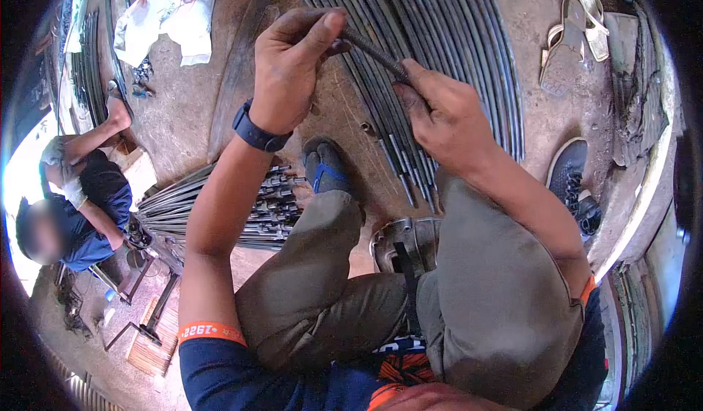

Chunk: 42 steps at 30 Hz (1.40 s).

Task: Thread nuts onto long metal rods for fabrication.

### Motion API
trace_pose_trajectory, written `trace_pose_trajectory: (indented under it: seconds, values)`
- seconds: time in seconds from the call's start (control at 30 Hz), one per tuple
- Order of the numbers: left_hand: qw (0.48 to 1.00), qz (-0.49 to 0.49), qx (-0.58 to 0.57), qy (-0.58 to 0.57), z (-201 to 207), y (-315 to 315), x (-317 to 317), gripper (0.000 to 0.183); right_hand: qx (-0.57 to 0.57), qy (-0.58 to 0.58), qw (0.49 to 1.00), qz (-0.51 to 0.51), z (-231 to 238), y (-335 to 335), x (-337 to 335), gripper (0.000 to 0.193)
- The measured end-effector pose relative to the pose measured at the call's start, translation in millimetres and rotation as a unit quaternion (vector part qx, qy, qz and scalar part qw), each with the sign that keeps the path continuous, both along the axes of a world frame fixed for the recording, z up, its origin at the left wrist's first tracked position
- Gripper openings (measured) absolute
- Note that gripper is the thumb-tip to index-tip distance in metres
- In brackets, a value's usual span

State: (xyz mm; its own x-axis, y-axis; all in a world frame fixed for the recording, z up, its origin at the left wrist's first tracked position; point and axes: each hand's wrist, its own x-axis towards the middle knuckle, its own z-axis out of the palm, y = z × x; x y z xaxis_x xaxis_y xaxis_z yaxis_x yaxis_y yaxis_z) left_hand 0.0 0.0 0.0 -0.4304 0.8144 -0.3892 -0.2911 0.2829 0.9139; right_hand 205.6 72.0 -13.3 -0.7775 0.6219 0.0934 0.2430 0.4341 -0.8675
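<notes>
A thin dark ridged rod (373,51), which may be a coiled spring, spans the gap between my two hands at the top middle. My left hand (289,63), with a dark blue watch (260,127) on its wrist, pinches the rod's upper left end between thumb and fingers. Lower and to the right, my right hand (450,114) is closed round the other end, thumb and index finger together. Both hands have dark smudges on the fingers. Behind them, long dark metal rods (469,52) lie side by side on the floor.
Between my knees is a round metal part (406,239). Metal bars with thick ends (263,206) are bundled left of my leg. At the left sits another person (95,177). A hammer (155,319) lies lower left, a loose sandal (567,45) upper right and white sacks (172,23) upper left.
</notes>
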Motion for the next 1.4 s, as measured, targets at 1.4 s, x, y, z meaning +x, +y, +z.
trace_pose_trajectory:
  seconds: [1.4]
  values:
    - [0.978,-0.153,-0.094,0.103,4.0,8.0,-22.6,0.045,-0.162,-0.049,0.986,-0.003,11.6,10.1,-2.4,0.027]
